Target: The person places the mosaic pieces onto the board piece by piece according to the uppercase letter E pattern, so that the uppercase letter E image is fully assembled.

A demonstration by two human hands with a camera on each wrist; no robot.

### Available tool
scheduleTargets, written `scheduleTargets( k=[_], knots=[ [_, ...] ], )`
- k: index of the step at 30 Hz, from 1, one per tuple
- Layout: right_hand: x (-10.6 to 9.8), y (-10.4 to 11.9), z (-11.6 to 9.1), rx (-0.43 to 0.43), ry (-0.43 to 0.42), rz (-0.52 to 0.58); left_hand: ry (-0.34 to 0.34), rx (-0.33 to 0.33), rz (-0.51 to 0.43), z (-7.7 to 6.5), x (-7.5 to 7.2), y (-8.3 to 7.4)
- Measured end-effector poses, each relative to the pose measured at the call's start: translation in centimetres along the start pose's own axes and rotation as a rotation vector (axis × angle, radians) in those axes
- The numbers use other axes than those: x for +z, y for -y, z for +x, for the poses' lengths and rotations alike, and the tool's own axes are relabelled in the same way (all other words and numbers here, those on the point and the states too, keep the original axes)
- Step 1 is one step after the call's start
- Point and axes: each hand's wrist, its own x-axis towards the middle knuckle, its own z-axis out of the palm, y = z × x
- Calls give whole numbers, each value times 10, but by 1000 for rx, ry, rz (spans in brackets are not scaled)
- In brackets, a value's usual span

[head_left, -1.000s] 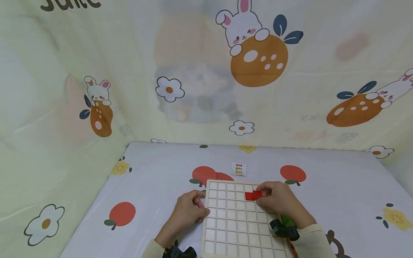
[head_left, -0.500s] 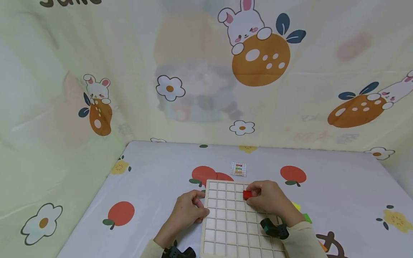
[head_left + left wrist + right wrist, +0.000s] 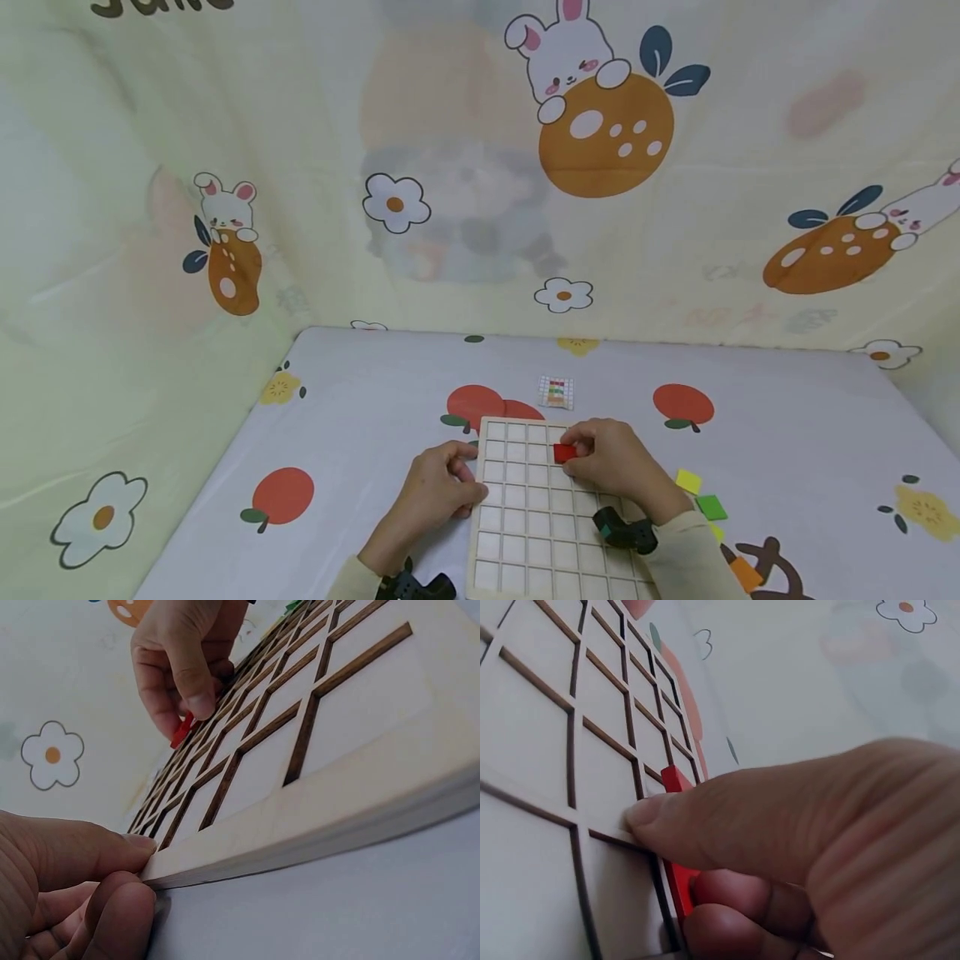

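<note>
A wooden grid board with square cells lies on the table. My right hand pinches a red square tile over a cell near the board's far edge. In the right wrist view the red tile stands tilted against the grid ridges, the thumb on its near side and curled fingers behind. My left hand holds the board's left edge; in the left wrist view, its thumb lies at the rim with the fingers curled just below. The right hand covers some cells beside the tile.
To the right of the board lie a yellow tile, a green tile and an orange tile, partly beside the right sleeve. Behind the board sits a small card with a coloured grid pattern. A printed curtain encloses the table.
My right hand has moved left along the board with a red tile. A second red tile beside it a second ago is now out of sight. More loose tiles show at right. The left hand stays.
</note>
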Motion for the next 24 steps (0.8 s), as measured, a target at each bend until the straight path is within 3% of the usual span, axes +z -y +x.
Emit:
scheduleTargets(
  k=[24],
  knots=[
    [5, -1, 1, -6, -21, -7, -3, -7, 4, 1, 0, 1]
  ],
)
